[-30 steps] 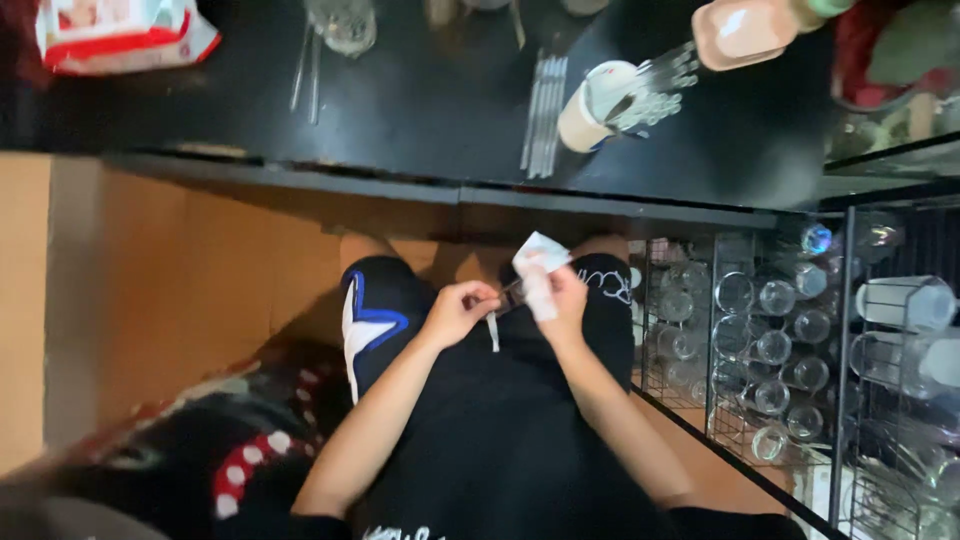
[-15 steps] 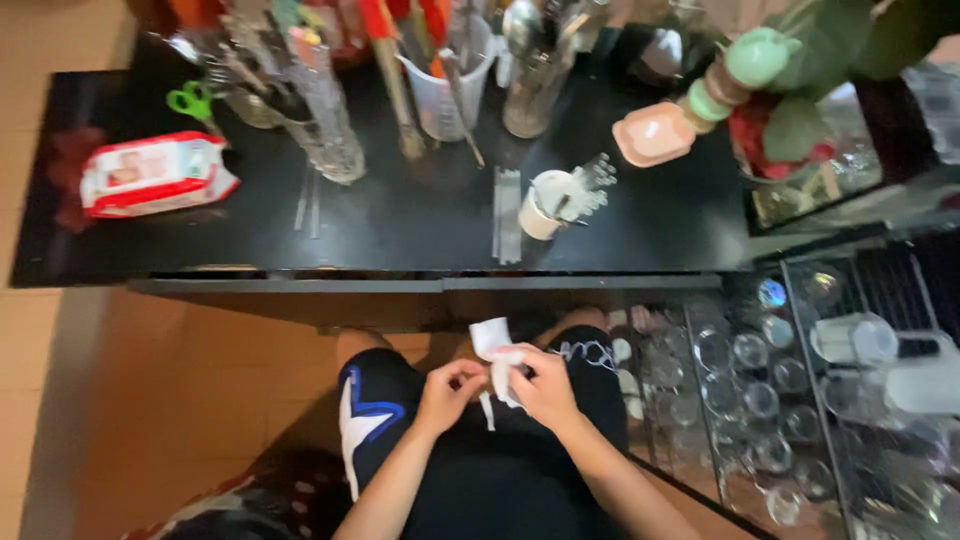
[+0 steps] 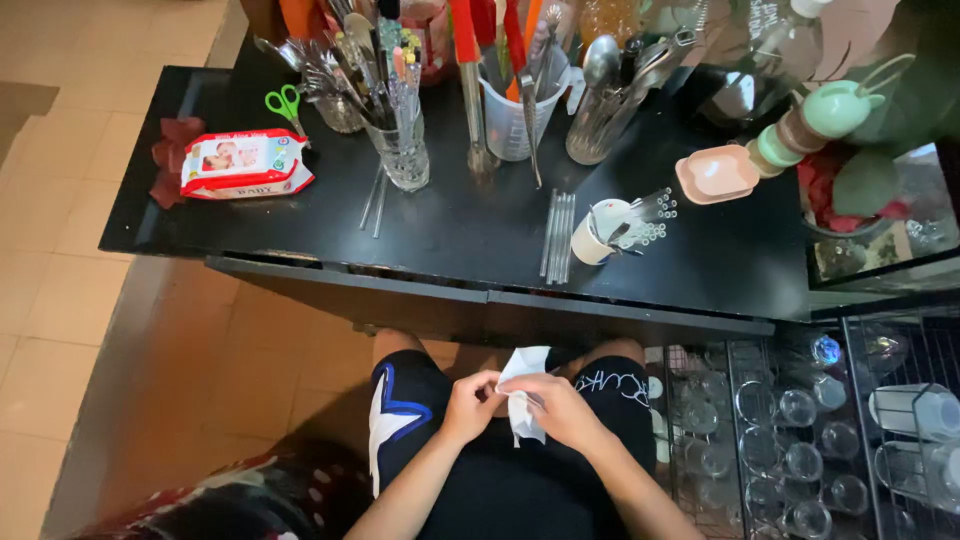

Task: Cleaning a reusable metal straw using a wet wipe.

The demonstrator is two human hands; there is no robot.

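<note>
Head view: left hand [image 3: 468, 402] and right hand [image 3: 556, 410] met over the lap, both pinched shut on a white wipe [image 3: 522, 396]. Wipe was crumpled, its lower part hidden betw. the fingers; couldn't tell if anything was wrapped inside. Forearms cut off at the bottom edge. Black bench [image 3: 470, 230] stood just ahead of the knees, its front edge hiding the shins. On it: wipes pack [image 3: 245, 164] at left, green scissors [image 3: 286, 102] behind it, glass of utensils [image 3: 403, 150], straws [image 3: 558, 235] lying flat, white cup [image 3: 600, 230] tipped on its side, pink dish [image 3: 716, 174]. Utensil tops cut off by the frame. Rack of glasses [image 3: 800, 430] at right on the floor, dim and hard to make out.
</note>
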